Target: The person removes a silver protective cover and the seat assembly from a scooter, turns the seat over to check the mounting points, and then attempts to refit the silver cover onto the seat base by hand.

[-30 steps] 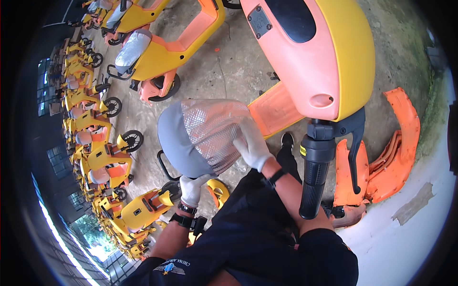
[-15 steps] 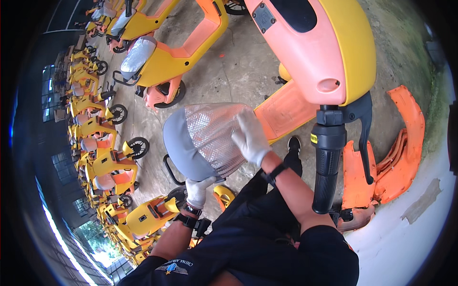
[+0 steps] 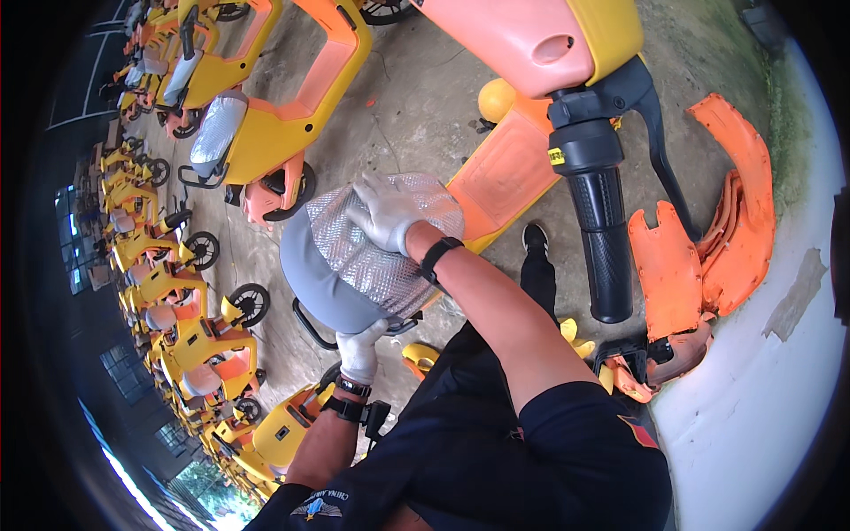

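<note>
A scooter seat [image 3: 310, 274] with a grey rim and a crinkled silver quilted cover [image 3: 381, 265] sits at centre on a yellow and pink scooter, beside its pink footboard [image 3: 498, 168]. My right hand [image 3: 385, 212], in a white glove, lies on top of the cover with fingers stretched out. My left hand [image 3: 359, 350], also gloved, grips the seat's lower edge near me; its fingertips are partly hidden under it. The black handlebar grip [image 3: 602, 257] with its brake lever stands just right of my right forearm, below the scooter's pink front body [image 3: 500, 40].
Rows of yellow scooters [image 3: 177, 327] line the left, and another scooter with a silver seat [image 3: 266, 133] stands behind. Loose orange body panels [image 3: 735, 230] lie at the right by a white wall [image 3: 779, 398]. A round yellow object [image 3: 496, 100] is near the footboard.
My right hand has moved up and left across the cover, which is more bunched and creased. My left hand stays at the lower edge. The handlebar sits higher in the view.
</note>
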`<control>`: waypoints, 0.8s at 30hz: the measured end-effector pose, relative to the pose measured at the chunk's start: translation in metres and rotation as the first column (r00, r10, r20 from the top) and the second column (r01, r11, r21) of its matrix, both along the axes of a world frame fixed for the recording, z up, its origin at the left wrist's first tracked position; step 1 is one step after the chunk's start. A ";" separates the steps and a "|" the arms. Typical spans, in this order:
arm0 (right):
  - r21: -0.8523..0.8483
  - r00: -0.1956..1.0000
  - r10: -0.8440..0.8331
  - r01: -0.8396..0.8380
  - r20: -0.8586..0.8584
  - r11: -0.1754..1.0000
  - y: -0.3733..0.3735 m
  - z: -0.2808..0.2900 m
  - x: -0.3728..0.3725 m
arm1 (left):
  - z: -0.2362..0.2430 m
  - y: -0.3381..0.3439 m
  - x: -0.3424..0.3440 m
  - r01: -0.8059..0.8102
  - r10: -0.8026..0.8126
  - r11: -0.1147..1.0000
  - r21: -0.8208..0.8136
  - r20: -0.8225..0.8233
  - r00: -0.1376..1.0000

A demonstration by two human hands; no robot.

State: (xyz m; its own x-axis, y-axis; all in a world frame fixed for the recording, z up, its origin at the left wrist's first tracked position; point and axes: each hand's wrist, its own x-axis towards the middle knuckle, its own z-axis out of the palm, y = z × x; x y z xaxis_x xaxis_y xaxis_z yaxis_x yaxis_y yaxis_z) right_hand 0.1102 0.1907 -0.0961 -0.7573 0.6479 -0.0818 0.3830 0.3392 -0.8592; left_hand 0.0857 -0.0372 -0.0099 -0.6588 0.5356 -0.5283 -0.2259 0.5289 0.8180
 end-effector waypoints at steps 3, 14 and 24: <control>0.021 0.968 -0.110 0.118 -0.228 0.993 -0.031 -0.002 0.045 | 0.001 -0.011 -0.006 -0.062 0.060 0.997 0.036 0.054 0.997; -0.309 0.948 0.048 0.055 0.314 0.949 0.047 -0.051 0.056 | 0.018 0.017 0.005 0.012 -0.012 1.000 0.018 0.012 1.000; 0.024 0.876 0.057 -0.052 -0.479 0.998 -0.028 0.058 0.085 | 0.035 0.034 -0.023 -0.271 0.212 0.917 0.293 0.218 0.953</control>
